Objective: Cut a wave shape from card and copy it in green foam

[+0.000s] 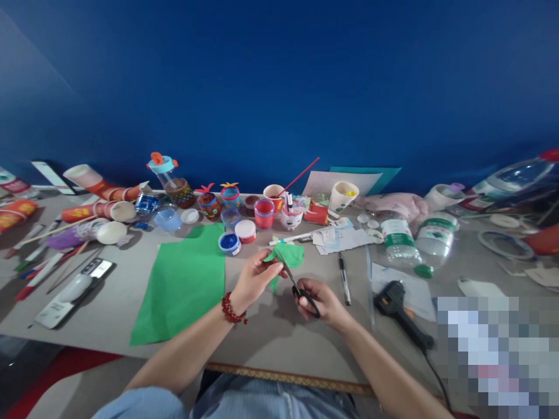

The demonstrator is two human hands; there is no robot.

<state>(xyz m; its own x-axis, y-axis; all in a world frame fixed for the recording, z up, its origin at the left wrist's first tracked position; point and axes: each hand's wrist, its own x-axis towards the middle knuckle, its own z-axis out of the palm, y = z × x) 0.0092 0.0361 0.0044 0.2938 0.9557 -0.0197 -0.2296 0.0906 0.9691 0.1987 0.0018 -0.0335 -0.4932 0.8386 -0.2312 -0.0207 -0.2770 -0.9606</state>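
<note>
My left hand, with a red bead bracelet at the wrist, pinches a small piece of green paper. In my right hand is a pair of black-handled scissors, fingers wrapped round the handles. Its blades point up and left and reach the green piece beside my left fingertips. A thin green strip hangs below the left hand. To the left, under the left forearm, lies a large green sheet. A black pen rests to the right of the scissors.
Paint pots, one blue and one red, stand behind my hands among decorated cups. A glue gun and plastic bottles are on the right. A phone and markers lie left. A blue wall rises behind.
</note>
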